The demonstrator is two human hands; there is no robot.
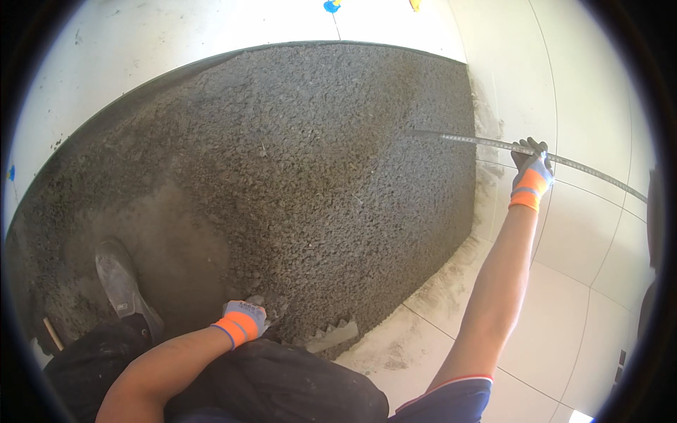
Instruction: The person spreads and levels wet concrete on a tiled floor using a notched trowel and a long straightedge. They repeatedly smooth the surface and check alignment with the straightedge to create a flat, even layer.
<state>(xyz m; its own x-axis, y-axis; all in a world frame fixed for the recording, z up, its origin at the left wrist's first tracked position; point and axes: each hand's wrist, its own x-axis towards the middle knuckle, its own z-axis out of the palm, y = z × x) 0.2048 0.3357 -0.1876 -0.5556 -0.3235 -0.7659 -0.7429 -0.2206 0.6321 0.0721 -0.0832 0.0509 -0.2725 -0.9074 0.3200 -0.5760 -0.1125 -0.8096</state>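
Note:
My right hand (534, 173), in a grey and orange work glove, is closed around a long silver steel ruler (589, 169) with fine markings. The ruler spans from the pale floor tiles over the rough grey mortar bed (331, 176), where its left end lies. My left hand (243, 322), gloved the same way, is low beside my knee at the mortar's near side. Its fingers are curled, and what they grip is hard to make out. Just to its right, a notched trowel (331, 337) shows its toothed edge against the mortar, partly hidden by my leg.
My boot (121, 278) stands on a smoother grey patch at the left. White tiles (578, 218) border the mortar on the right, smeared with grey residue. A blue tile spacer (331, 6) sits at the top. A wooden stick (53, 333) is at lower left; dark shapes line the right edge.

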